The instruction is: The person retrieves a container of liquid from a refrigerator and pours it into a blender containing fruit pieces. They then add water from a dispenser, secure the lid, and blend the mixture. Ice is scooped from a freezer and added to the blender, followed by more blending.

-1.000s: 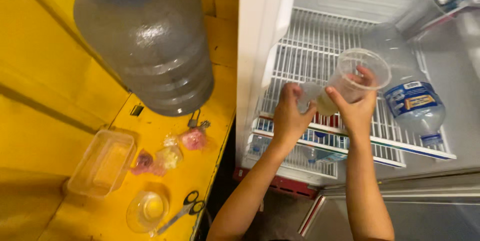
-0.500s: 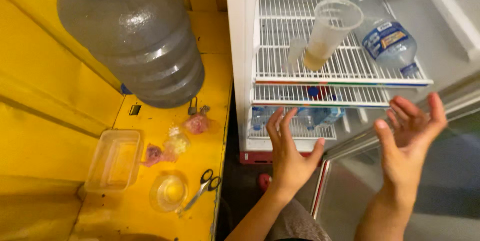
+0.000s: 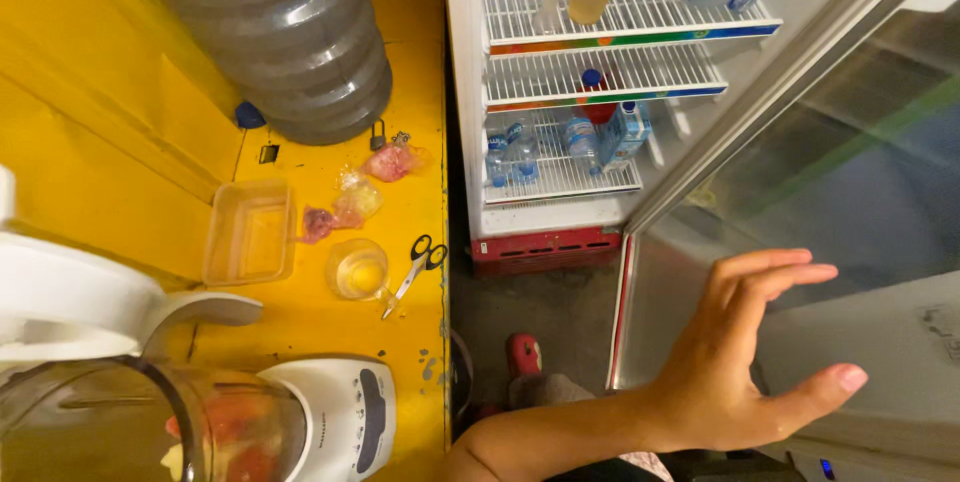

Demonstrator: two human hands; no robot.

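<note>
One-handed at the glass fridge door (image 3: 850,142), standing open at 3 o'clock, just beside the wire shelves (image 3: 600,72) at 12. Held the right hand (image 3: 745,362) spread wide and empty over its lower part, contact unclear; left hand out of sight. Judged stiff, fairly heavy, fragile in the pane, so best pushed at the metal frame edge (image 3: 720,142). Lay with long axis from 7 toward 1 o'clock.

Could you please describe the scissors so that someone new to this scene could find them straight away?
Start at the yellow counter left of the open fridge. Near its right edge, just above the white blender base, lie the scissors, next to a small clear cup. They are the only thing there with black handles and metal blades.
</note>
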